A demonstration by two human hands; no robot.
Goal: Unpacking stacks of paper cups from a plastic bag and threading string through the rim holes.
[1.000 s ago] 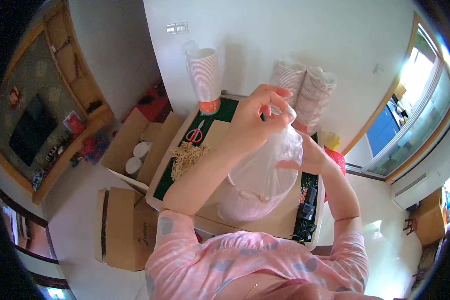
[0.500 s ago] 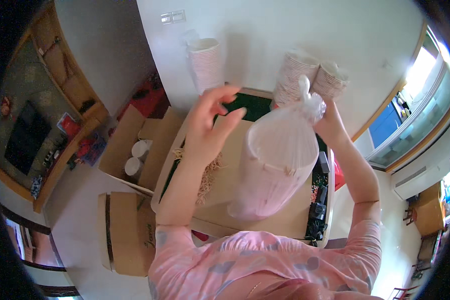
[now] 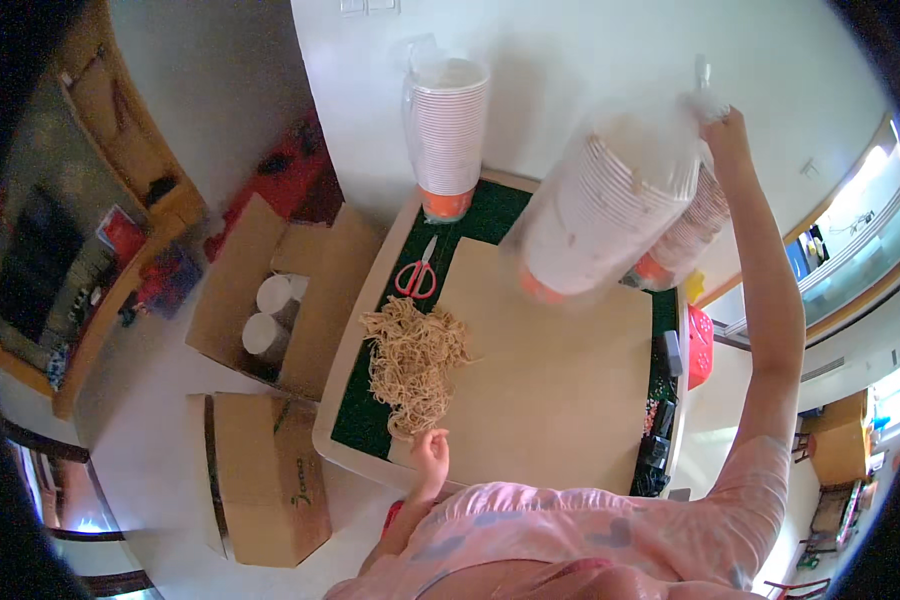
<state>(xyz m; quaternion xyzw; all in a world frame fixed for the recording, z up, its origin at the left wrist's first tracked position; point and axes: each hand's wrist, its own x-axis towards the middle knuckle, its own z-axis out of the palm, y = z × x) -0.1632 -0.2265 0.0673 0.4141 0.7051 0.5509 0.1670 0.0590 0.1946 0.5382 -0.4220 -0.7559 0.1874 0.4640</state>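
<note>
Currently, the right hand point(image 3: 725, 125) is positioned beyond the far right corner of the board point(image 3: 550, 400). Its fingers are closed on the gathered neck of the bag point(image 3: 610, 215). The bag is clear plastic and contains a stack of white cups with orange near the base. It is tilted: the neck points away from the board and to the right, and the base overlaps the far part of the board in view. Motion blur affects the bag; whether its base touches the board cannot be told.

The left hand point(image 3: 430, 458) is at the near left corner of the board, just beside the lower end of the twine point(image 3: 410, 360). Its fingers appear slightly bent; whether they are spread or pressed together, or touch the twine, cannot be told.

The twine lies in a loose heap across the left edge of the board. The scissors point(image 3: 422, 268), with red handles, lie left of the board, beyond the twine. A wrapped stack point(image 3: 450, 135) stands upright beyond the far left corner of the board. The adapters point(image 3: 657, 450), black, lie along its right edge. The table point(image 3: 342, 457) supports the board from below.
</note>
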